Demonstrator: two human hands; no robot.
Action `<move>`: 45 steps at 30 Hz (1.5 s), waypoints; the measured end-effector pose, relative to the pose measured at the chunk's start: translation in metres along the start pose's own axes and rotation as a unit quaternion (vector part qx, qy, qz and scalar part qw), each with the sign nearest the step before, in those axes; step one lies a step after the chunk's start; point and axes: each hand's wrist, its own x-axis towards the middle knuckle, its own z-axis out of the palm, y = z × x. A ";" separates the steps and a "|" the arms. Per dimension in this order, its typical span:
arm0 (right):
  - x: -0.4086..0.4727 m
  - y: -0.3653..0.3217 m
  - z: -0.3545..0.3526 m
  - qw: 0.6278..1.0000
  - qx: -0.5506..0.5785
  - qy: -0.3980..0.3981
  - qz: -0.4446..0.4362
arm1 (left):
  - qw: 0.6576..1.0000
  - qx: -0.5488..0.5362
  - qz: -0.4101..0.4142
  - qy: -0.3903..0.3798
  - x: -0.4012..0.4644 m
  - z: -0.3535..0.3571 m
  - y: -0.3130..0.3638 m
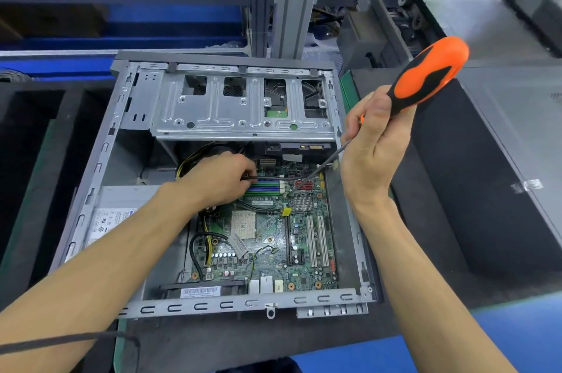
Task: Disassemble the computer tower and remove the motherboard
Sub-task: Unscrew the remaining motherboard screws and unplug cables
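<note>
The computer case (pixel 91 178) is laid open on its side on the bench (pixel 501 339). The green board (pixel 267 238) is seen flat inside it, near the bottom. The left hand (pixel 219 181) is reached into the case above the board, and a dark cable (pixel 273 178) is pinched by its curled fingers (pixel 248 170). An orange and black screwdriver (pixel 425 74) is gripped by the right hand (pixel 369 144), its fingers wrapped round the handle. The metal tip is pressed down on the board by the red plugs. White labels are seen, but the writing is too small to be read.
</note>
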 end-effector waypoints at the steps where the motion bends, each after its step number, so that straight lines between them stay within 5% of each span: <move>1: 0.000 -0.001 0.000 1.000 0.000 -0.003 -0.002 | 1.000 0.000 -0.001 0.000 0.000 0.000 0.000; 11: 0.008 -0.015 0.002 0.987 -0.041 -0.144 0.056 | 1.000 -0.013 0.007 -0.017 -0.006 -0.004 0.004; 19: 0.035 -0.035 -0.002 0.926 -0.089 -0.340 0.137 | 0.996 -0.009 0.067 -0.052 -0.030 -0.039 0.019; 23: 0.038 -0.037 -0.005 0.927 -0.159 -0.323 0.103 | 0.991 -0.059 0.084 0.083 -0.046 -0.088 0.039; 26: 0.033 -0.040 -0.004 0.939 -0.198 -0.269 0.083 | 0.934 -0.183 0.159 0.261 -0.062 -0.127 0.067; 29: 0.029 -0.044 -0.001 0.938 -0.199 -0.273 0.080 | 0.892 -0.237 0.227 0.311 -0.075 -0.154 0.094; 38: 0.026 -0.058 0.000 0.886 -0.200 -0.406 0.105 | 0.921 -0.037 0.254 0.294 -0.085 -0.184 0.114; 45: 0.024 -0.059 -0.008 0.934 -0.179 -0.304 0.046 | 0.919 0.110 0.097 0.365 -0.079 -0.182 0.135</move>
